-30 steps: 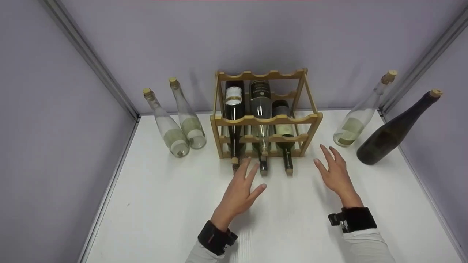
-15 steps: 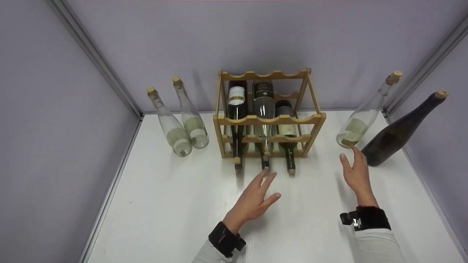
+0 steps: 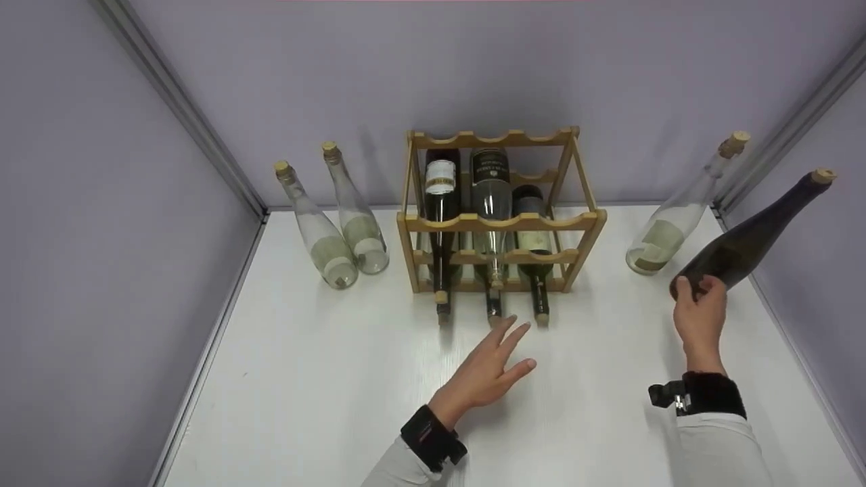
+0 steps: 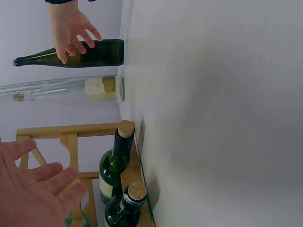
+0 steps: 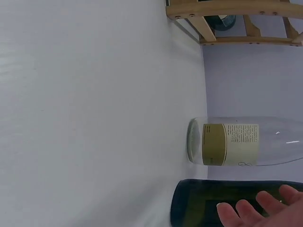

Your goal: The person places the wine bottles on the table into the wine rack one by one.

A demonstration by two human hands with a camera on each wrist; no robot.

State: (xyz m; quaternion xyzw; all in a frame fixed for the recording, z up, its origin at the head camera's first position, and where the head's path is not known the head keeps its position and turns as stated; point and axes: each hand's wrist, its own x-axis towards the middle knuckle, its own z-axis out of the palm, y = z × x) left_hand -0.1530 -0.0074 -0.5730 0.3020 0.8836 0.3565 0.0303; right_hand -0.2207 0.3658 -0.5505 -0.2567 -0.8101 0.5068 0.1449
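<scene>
Taking 12 o'clock as away from the person, we find the right hand (image 3: pixel 701 321) at the dark bottle (image 3: pixel 751 240), reaching its lower body from 7 o'clock. We see its fingers loosely bent in front of the glass rather than wrapped round it, and we cannot tell whether the tips touch. The dark bottle stands upright near the 3 o'clock edge of the table (image 3: pixel 588 379), with the side wall (image 3: pixel 842 270) just beyond, so we see little room on that flank. At its 10 o'clock we have a clear bottle (image 3: pixel 662 240), close by but with a narrow gap between their bases. From there toward 9 o'clock, a strip of table separates that clear bottle from the wooden rack (image 3: pixel 531 221), which stands near the back edge. We count five corked necks jutting from the rack toward 6 o'clock, past its front edge. Just off those corks, at the rack's 6 o'clock, we see the left hand (image 3: pixel 480 379) over the table, fingers spread and holding nothing. A broad stretch of table lies between the two hands. At the rack's 9 o'clock, we see two clear corked bottles (image 3: pixel 331 250) standing close together, near the back edge.
</scene>
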